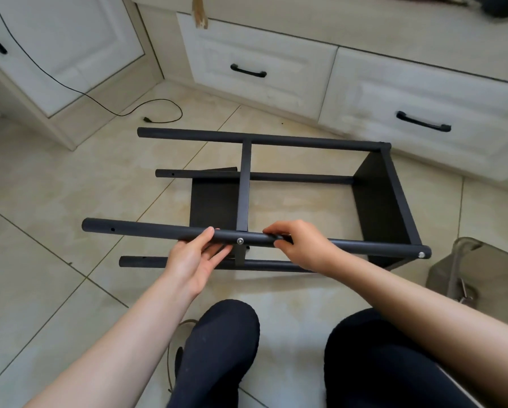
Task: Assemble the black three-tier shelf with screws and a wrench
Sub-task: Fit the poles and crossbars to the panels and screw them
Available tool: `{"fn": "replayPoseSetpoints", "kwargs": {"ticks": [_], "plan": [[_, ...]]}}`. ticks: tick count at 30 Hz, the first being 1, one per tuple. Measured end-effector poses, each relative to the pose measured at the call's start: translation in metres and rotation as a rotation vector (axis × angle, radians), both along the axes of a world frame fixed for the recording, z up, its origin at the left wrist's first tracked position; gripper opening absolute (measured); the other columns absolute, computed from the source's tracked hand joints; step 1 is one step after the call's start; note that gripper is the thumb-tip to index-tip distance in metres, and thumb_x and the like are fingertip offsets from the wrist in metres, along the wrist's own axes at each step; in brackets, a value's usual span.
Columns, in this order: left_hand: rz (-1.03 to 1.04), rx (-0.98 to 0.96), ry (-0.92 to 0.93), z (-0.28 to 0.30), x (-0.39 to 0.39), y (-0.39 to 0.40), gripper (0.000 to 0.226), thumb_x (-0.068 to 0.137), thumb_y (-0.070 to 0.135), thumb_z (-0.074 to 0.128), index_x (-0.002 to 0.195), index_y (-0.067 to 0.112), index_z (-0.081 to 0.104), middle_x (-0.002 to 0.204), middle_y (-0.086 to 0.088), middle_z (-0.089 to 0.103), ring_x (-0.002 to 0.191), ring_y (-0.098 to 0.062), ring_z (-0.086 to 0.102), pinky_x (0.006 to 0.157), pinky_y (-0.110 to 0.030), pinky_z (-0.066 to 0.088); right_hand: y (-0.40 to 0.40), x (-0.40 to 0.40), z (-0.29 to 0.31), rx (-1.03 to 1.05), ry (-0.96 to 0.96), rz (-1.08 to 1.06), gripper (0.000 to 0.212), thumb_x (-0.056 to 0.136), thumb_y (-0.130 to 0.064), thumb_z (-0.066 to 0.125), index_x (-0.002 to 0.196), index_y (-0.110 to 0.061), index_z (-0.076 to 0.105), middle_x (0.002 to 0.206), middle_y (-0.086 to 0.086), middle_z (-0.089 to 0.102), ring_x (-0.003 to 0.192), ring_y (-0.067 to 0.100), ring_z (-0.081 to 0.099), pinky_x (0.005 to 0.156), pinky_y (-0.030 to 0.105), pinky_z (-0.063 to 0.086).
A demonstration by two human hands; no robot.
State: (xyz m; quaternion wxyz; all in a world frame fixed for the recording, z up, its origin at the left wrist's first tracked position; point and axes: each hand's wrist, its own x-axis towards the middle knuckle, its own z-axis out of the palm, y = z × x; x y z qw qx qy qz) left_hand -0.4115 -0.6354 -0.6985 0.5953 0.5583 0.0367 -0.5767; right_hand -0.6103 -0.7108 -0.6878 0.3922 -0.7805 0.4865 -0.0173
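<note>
The black shelf frame [379, 201] lies on its side on the tiled floor, four round poles running left to right. Two black boards are fitted, one at the right end and one near the middle. A silver screw [240, 240] sits in the near upper pole [146, 231] where the middle board meets it. Another screw head [421, 255] shows at that pole's right end. My left hand [196, 256] holds the pole just left of the screw, thumb on top and fingers underneath. My right hand [298, 244] grips the same pole just right of the screw. No wrench can be made out.
White cabinets with black drawer handles [248, 70] run along the back and left. A black cable [158, 111] trails over the floor beyond the frame. A grey container [482, 269] stands at the right. My knees in dark trousers [223, 343] are below the frame.
</note>
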Motion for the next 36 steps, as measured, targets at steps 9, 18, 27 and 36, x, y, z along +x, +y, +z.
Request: {"fn": "replayPoseSetpoints", "kwargs": {"ticks": [9, 18, 27, 36], "plan": [[-0.043, 0.057, 0.015, 0.037, -0.003, -0.007, 0.039, 0.097, 0.001, 0.059, 0.134, 0.000, 0.048, 0.115, -0.027, 0.064, 0.094, -0.037, 0.067, 0.061, -0.045, 0.060, 0.004, -0.005, 0.033, -0.094, 0.038, 0.015, 0.033, 0.099, -0.012, 0.052, 0.129, -0.021, 0.062, 0.120, 0.002, 0.066, 0.107, 0.019, 0.061, 0.096, 0.032, 0.050], [-0.141, -0.028, -0.125, 0.140, -0.008, -0.033, 0.040, 0.095, 0.000, 0.062, 0.133, 0.000, 0.049, 0.107, -0.026, 0.066, 0.091, -0.036, 0.068, 0.054, -0.044, 0.062, 0.002, -0.013, 0.118, -0.249, 0.038, 0.034, 0.029, 0.101, -0.014, 0.049, 0.129, -0.020, 0.057, 0.111, 0.003, 0.064, 0.096, 0.016, 0.061, 0.084, 0.027, 0.052], [-0.349, -0.066, -0.398, 0.227, -0.046, -0.036, 0.035, 0.096, 0.001, 0.062, 0.129, -0.004, 0.051, 0.107, -0.022, 0.067, 0.085, -0.031, 0.071, 0.058, -0.038, 0.063, 0.018, -0.038, 0.171, -0.237, 0.050, -0.056, 0.027, 0.097, -0.019, 0.059, 0.124, -0.022, 0.055, 0.111, 0.001, 0.063, 0.089, 0.015, 0.059, 0.066, 0.019, 0.045], [-0.474, -0.205, -0.653, 0.236, -0.089, -0.011, 0.043, 0.092, -0.001, 0.068, 0.129, 0.009, 0.046, 0.120, -0.012, 0.058, 0.104, -0.034, 0.068, 0.070, -0.045, 0.064, 0.048, -0.075, 0.172, 0.102, -0.185, -0.345, 0.018, 0.093, -0.014, 0.065, 0.111, -0.014, 0.064, 0.107, 0.003, 0.070, 0.095, 0.017, 0.067, 0.072, 0.029, 0.057]]}}
